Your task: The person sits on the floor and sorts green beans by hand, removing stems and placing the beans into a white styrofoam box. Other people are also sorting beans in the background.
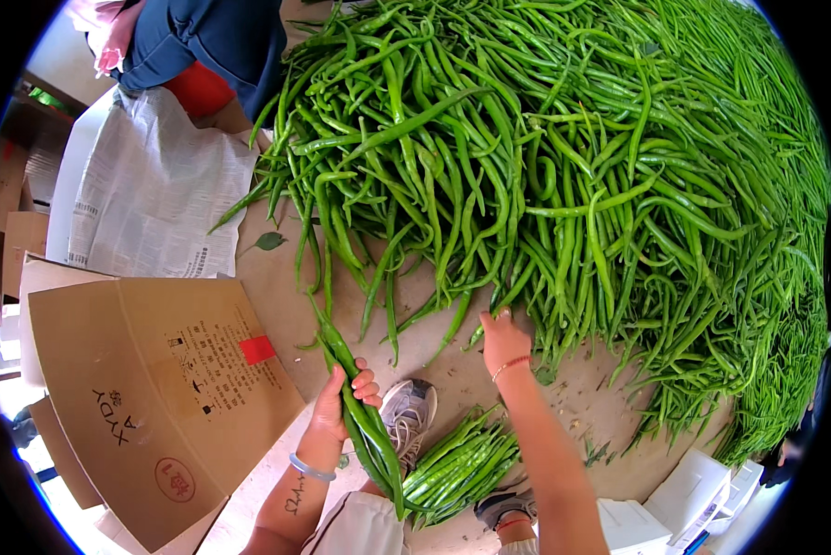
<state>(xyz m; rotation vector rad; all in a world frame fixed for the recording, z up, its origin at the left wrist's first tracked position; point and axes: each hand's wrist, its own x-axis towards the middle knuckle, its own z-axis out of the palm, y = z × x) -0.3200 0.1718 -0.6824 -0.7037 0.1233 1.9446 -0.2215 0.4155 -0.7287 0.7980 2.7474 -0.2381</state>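
Note:
My left hand [343,396] is wrapped round a small bunch of long green chili peppers [365,427], which it holds at a slant over my lap. At the near edge of a large heap of green chili peppers [573,185], my right hand [505,342] is closed, with a pepper at its fingertips. Its fingers are partly hidden by the back of the hand. Between my shoes lies a sorted bundle of green chili peppers [462,470], roughly lined up side by side.
A brown cardboard box [147,370] with a red label stands at the left. Behind it is a sheet of newspaper [156,185]. Another person's dark-clothed leg [207,42] is at the upper left. White boxes [688,495] stand at the lower right. My shoe [408,412] is near the bundle.

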